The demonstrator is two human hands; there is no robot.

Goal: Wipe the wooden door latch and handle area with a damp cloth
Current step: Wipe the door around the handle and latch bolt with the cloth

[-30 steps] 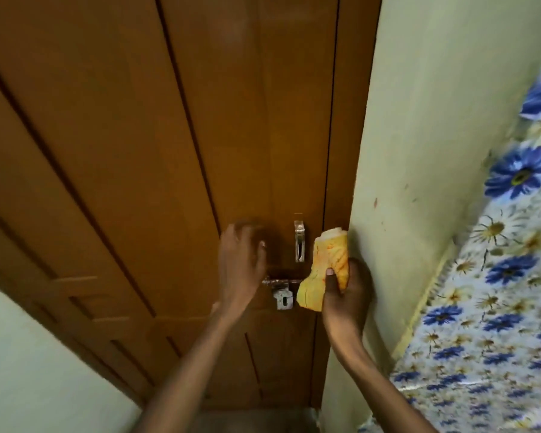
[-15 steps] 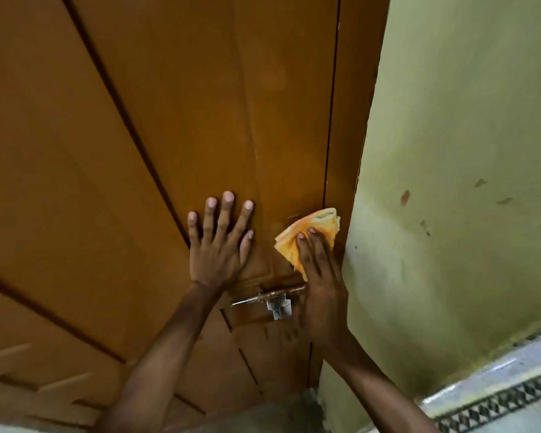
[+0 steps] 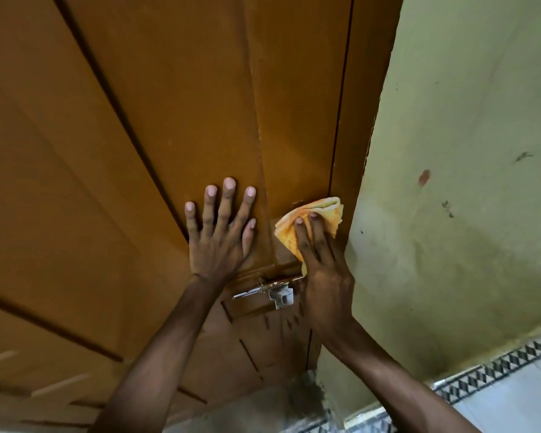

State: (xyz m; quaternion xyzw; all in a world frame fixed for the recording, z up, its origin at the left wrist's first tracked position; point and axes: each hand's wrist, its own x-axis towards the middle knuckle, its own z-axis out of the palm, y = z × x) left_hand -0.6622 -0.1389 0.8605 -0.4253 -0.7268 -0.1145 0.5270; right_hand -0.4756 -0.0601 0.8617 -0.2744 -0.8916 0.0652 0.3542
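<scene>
Since half a second ago almost nothing has moved. Right hand (image 3: 322, 276) fingers (image 3: 303, 235) press one folded yellow cloth (image 3: 319, 214) on the door (image 3: 169, 120), just above one metal latch (image 3: 272, 290). Left hand (image 3: 221, 242) lies flat, five fingers spread.

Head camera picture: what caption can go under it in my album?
Right hand presses yellow cloth on wooden door; left hand flat.

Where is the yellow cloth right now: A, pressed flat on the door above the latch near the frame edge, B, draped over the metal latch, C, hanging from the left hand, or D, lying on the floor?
A: the right hand presses the yellow cloth against the door, above the metal latch, while the left hand lies flat and empty.
</scene>
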